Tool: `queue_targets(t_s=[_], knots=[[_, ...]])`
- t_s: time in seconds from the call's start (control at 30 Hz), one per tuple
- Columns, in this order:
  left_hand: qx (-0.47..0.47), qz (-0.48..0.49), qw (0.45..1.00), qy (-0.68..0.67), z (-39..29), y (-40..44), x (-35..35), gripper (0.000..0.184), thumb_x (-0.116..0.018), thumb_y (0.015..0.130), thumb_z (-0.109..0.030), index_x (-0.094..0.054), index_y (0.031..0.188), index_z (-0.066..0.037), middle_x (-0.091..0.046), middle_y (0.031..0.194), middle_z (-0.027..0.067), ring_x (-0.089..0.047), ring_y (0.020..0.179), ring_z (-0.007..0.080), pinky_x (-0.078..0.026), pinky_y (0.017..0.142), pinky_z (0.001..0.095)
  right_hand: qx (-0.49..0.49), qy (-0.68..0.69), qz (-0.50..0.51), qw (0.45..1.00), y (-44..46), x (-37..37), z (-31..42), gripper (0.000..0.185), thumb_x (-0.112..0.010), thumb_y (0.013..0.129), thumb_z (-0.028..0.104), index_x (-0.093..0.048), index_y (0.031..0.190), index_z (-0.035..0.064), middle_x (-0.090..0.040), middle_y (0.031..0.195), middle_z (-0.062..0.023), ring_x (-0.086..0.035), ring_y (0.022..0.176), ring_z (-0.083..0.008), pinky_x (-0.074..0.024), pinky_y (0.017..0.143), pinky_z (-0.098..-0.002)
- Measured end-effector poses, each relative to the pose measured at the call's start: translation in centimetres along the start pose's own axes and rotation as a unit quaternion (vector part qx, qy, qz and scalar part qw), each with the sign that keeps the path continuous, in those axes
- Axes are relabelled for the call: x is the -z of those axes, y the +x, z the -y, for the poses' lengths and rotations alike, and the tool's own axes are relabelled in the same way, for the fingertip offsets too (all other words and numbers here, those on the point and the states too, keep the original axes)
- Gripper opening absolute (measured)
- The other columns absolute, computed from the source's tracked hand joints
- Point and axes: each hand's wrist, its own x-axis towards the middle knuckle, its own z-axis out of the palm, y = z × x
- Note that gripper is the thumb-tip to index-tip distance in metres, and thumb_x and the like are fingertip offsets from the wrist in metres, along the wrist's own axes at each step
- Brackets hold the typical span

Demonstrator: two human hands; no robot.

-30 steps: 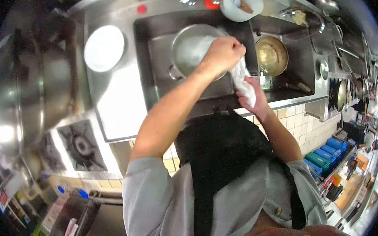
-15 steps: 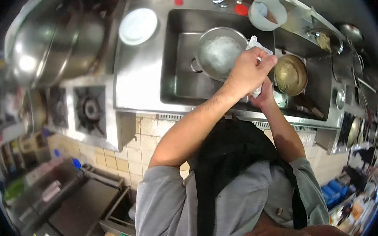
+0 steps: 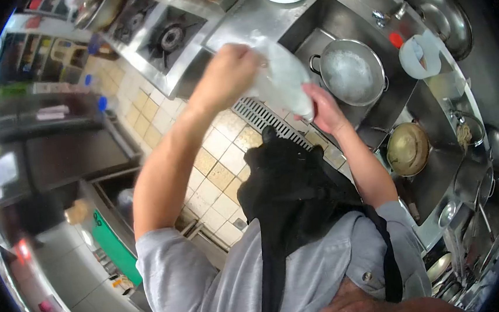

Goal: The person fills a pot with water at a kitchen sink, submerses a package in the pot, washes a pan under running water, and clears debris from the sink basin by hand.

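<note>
In the head view, a white cloth (image 3: 286, 83) spans the space between both hands, over the near edge of the sink (image 3: 316, 20) and the tiled floor (image 3: 218, 142). If it is wet, it could drip onto the tiles, as it is outside the basin; a loose pinch could also let one end slip. The left hand (image 3: 231, 72) is closed on the upper end, blurred, its forearm slanting up from a raised elbow. The right hand (image 3: 323, 110) grips the lower end, fingers curled, beside the pot (image 3: 351, 71) of cloudy liquid.
</note>
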Motion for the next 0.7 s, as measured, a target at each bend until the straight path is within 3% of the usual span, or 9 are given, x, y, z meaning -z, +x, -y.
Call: queue_targets(t_s=[0.03, 0.07, 0.1, 0.17, 0.3, 0.4, 0.5, 0.57, 0.7], knots=[[0.041, -0.003, 0.999, -0.012, 1.1, -0.8, 1.8, 0.031, -0.052, 0.091, -0.022, -0.072, 0.094, 0.002, -0.064, 0.070, 0.0086, -0.055, 0.057, 0.0161, -0.044, 0.052, 0.0313, 0.013, -0.078, -0.012, 0.997, -0.2, -1.8, -0.2, 0.048, -0.054, 0.100, 0.035, -0.047, 0.139, 0.0069, -0.060, 0.126, -0.0069, -0.061, 0.110, -0.0187, -0.0567, 0.078, -0.0385], [-0.003, -0.039, 0.999, -0.028, 4.0, -1.0, 2.8, 0.030, -0.052, 0.090, -0.021, -0.071, 0.091, 0.003, -0.062, 0.067, 0.0074, -0.053, 0.054, 0.0152, -0.042, 0.049, 0.0312, -0.002, -0.206, 0.003, 0.979, -0.4, -2.8, 0.5, 0.052, -0.058, 0.100, 0.025, -0.041, 0.145, 0.0042, -0.052, 0.137, -0.0106, -0.053, 0.122, -0.0206, -0.0523, 0.093, -0.0387], [0.000, -0.042, 0.998, -0.038, 5.9, -1.6, 3.9, 0.030, -0.052, 0.090, -0.021, -0.071, 0.091, 0.003, -0.062, 0.067, 0.0074, -0.053, 0.054, 0.0152, -0.042, 0.049, 0.0312, -0.008, -0.215, 0.003, 0.977, 0.1, -2.4, -0.4, 0.052, -0.058, 0.100, 0.025, -0.041, 0.145, 0.0042, -0.052, 0.137, -0.0106, -0.053, 0.122, -0.0206, -0.0523, 0.093, -0.0387], [0.074, -0.041, 0.995, -0.051, 10.0, -3.1, 5.9, 0.030, -0.050, 0.091, -0.020, -0.069, 0.091, 0.003, -0.061, 0.068, 0.0079, -0.054, 0.056, 0.0137, -0.042, 0.050, 0.0313, 0.143, -0.426, -0.023, 0.893, 1.4, 0.5, -3.6, 0.051, -0.062, 0.097, 0.023, -0.045, 0.142, 0.0053, -0.056, 0.132, -0.0125, -0.056, 0.121, -0.0226, -0.0507, 0.095, -0.0361], [0.085, -0.058, 0.994, -0.021, 24.2, -2.7, 6.9, 0.029, -0.048, 0.092, -0.019, -0.066, 0.090, 0.005, -0.063, 0.068, 0.0144, -0.059, 0.060, 0.0211, -0.047, 0.056, 0.0375, 0.148, -0.510, -0.126, 0.838, 1.9, 5.0, -7.0, 0.055, -0.068, 0.092, 0.018, -0.046, 0.140, 0.0011, -0.051, 0.138, -0.0179, -0.047, 0.131, -0.0277, -0.0359, 0.110, -0.0377], [0.093, -0.067, 0.991, 0.063, 32.7, -2.2, 6.3, 0.029, -0.049, 0.093, -0.020, -0.060, 0.091, 0.006, -0.062, 0.081, 0.0313, -0.062, 0.078, 0.0468, -0.049, 0.072, 0.0482, 0.097, -0.615, -0.133, 0.771, 2.4, 4.1, -8.3, 0.059, -0.070, 0.089, 0.018, -0.046, 0.139, -0.0014, -0.053, 0.135, -0.0200, -0.050, 0.127, -0.0304, -0.0394, 0.106, -0.0384], [0.133, -0.056, 0.986, 0.078, 39.8, -0.9, 5.1, 0.029, -0.048, 0.095, -0.021, -0.061, 0.088, 0.005, -0.063, 0.082, 0.0312, -0.062, 0.081, 0.0482, -0.049, 0.075, 0.0527, 0.042, -0.647, -0.190, 0.737, 3.9, 4.7, -10.5, 0.064, -0.072, 0.081, 0.018, -0.047, 0.136, -0.0028, -0.059, 0.124, -0.0210, -0.060, 0.111, -0.0344, -0.0467, 0.094, -0.0414], [0.157, -0.046, 0.984, 0.069, 43.5, 0.2, 3.4, 0.030, -0.048, 0.095, -0.021, -0.062, 0.089, 0.004, -0.064, 0.083, 0.0308, -0.063, 0.083, 0.0479, -0.050, 0.076, 0.0534, -0.007, -0.701, -0.235, 0.674, 4.5, 5.3, -11.1, 0.063, -0.072, 0.081, 0.017, -0.048, 0.136, -0.0012, -0.062, 0.117, -0.0202, -0.062, 0.105, -0.0350, -0.0482, 0.091, -0.0394], [0.239, 0.007, 0.970, 0.052, 45.8, 3.3, -0.8, 0.031, -0.047, 0.096, -0.025, -0.063, 0.091, 0.002, -0.065, 0.088, 0.0297, -0.063, 0.087, 0.0466, -0.050, 0.079, 0.0541, -0.032, -0.729, -0.250, 0.636, 5.3, 3.7, -11.1, 0.060, -0.071, 0.081, 0.016, -0.049, 0.134, -0.0002, -0.063, 0.113, -0.0206, -0.063, 0.101, -0.0354, -0.0492, 0.088, -0.0384]])
